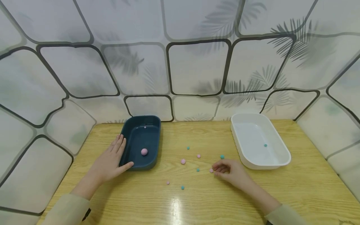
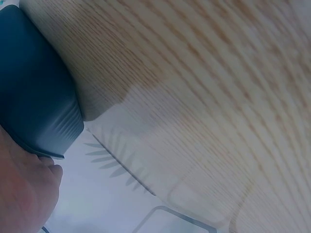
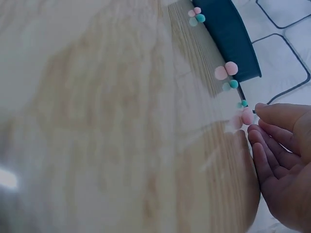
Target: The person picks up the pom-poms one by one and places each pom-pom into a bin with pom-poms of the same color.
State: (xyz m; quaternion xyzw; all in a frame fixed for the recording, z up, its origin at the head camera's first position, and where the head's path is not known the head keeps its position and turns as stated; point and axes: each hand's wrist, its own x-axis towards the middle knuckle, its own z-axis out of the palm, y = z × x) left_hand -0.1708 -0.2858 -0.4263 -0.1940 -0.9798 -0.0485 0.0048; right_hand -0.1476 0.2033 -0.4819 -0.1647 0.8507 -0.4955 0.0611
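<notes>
My left hand [image 1: 108,162] rests against the left side of a dark blue tray [image 1: 158,137], fingers straight along the rim and thumb over its near corner. A large pink pom-pom [image 1: 144,152] and a tiny pale one [image 1: 145,127] lie in that tray. In the left wrist view the hand [image 2: 26,189] touches the tray's outer wall [image 2: 41,87]. Over the table, my right hand [image 1: 232,173] has loosely bent fingers, with thumb and fingertips right at a small pink pom-pom [image 1: 211,170]. The right wrist view shows this pom-pom [image 3: 247,115] just beyond the parted fingertips.
Several pink and teal pom-poms lie between the trays, including a pink one [image 1: 183,161] and a teal one [image 1: 182,187]. One teal pom-pom [image 1: 222,157] sits just behind my right hand. A white tray [image 1: 239,147] at the right holds a teal pom-pom [image 1: 265,145]. Patterned walls enclose the wooden table [image 1: 135,200].
</notes>
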